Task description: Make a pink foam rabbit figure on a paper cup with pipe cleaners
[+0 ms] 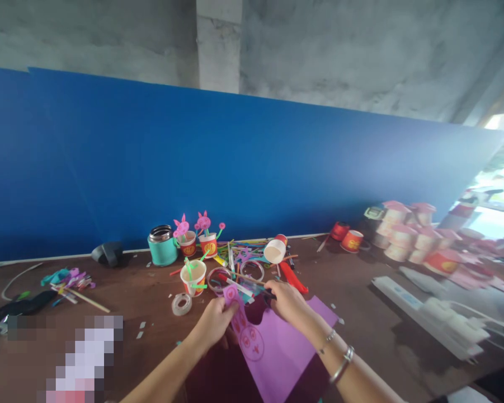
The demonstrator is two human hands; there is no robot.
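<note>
My left hand (pixel 217 322) pinches the upper left edge of a sheet of purple paper (pixel 283 358). A rabbit-like face with long ears is drawn on the sheet in red, with a small heart above it. A curved notch has been cut into the top edge. Closed at the notch's right side, my right hand (pixel 288 302) grips dark-handled scissors (pixel 269 295), mostly hidden by the fingers. Just beyond the hands are a roll of clear tape (pixel 182 304) and a paper cup (pixel 193 278) with green straws.
Two cups with pink paper figures (pixel 208 245) stand beside a teal jar (pixel 163 246). Pens and colourful sticks lie behind the hands, near a tipped cup (pixel 276 250). To the right are a white power strip (pixel 428 319) and stacked cups (pixel 403 232). A blue partition (pixel 235 162) backs the table.
</note>
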